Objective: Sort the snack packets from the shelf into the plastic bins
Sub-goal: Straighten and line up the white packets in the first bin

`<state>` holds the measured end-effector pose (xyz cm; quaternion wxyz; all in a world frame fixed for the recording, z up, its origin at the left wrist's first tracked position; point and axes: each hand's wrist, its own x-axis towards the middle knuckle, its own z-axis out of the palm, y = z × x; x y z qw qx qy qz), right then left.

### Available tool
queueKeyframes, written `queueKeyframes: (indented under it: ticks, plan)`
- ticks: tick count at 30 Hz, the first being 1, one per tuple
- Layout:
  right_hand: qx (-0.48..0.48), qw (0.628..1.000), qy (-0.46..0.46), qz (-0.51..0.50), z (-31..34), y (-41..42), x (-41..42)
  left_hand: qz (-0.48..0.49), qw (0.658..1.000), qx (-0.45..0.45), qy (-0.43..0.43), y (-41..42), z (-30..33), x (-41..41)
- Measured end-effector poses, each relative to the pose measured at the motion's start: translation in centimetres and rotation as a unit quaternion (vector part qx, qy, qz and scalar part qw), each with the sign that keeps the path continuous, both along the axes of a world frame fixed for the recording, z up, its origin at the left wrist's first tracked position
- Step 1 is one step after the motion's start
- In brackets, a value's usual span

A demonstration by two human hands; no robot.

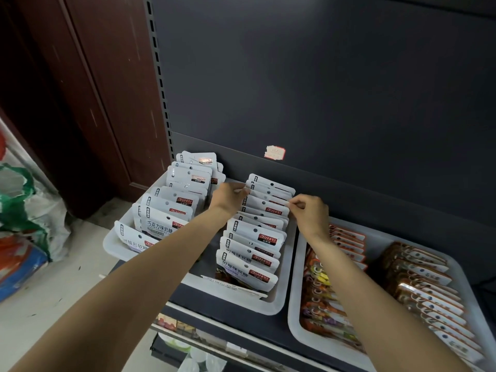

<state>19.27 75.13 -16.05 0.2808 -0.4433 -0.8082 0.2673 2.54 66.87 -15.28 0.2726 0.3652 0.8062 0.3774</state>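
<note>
2 hands meet at the far end of a row of white packets point(255, 229). Our left hand point(229, 196) curls its fingers point(243, 191) against the left edge of the rear packets, and our right hand point(308, 213) pinches the right edge of a packet near the back with thumb and forefinger, the other fingers folded in. These packets stand on edge, overlapping front to back, in the right half of a pale bin point(281, 296). More white packets point(171, 208) fill the left half of the same bin, leaning in a looser row. Just to the right sits a 2nd bin point(295, 331), holding 2 rows of orange and brown packets point(418, 285); our right forearm crosses over its left row. Both bins rest on a dark shelf point(241, 312) with a dark back panel that carries a small torn sticker point(274, 152). On the floor to the left lies a bag point(29, 210) printed in green, red and blue.
</note>
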Motion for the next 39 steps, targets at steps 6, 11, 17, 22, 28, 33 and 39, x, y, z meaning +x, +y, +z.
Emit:
queueKeyframes:
  ticks: [6,11,17,22,28,33,39]
  plan:
    - [-0.010,1.000,0.014,0.009,-0.3,0.0,0.6,-0.010,1.000,0.000,-0.009,0.5,-0.5,-0.2]
    - [-0.021,0.999,0.030,-0.026,0.2,1.1,0.1,-0.025,0.999,-0.003,-0.029,0.7,-0.6,-0.5]
    - [-0.054,0.998,-0.025,0.017,0.4,1.9,-1.1,-0.032,0.998,0.036,-0.035,0.7,-0.7,-0.7]
    - [-0.029,0.998,-0.046,0.015,-0.1,1.7,-1.3,-0.116,0.992,0.035,0.032,0.7,-0.6,-0.9]
    - [-0.033,0.998,-0.048,0.022,-0.5,1.8,-1.0,-0.124,0.990,0.020,0.067,0.6,-0.3,-0.5]
    - [-0.046,0.999,-0.016,0.025,-0.2,1.5,-0.7,-0.101,0.993,0.040,0.053,0.3,-0.2,-0.4]
    - [-0.017,1.000,0.010,0.015,-0.4,0.7,0.2,-0.108,0.989,0.007,0.105,-1.2,0.4,0.1]
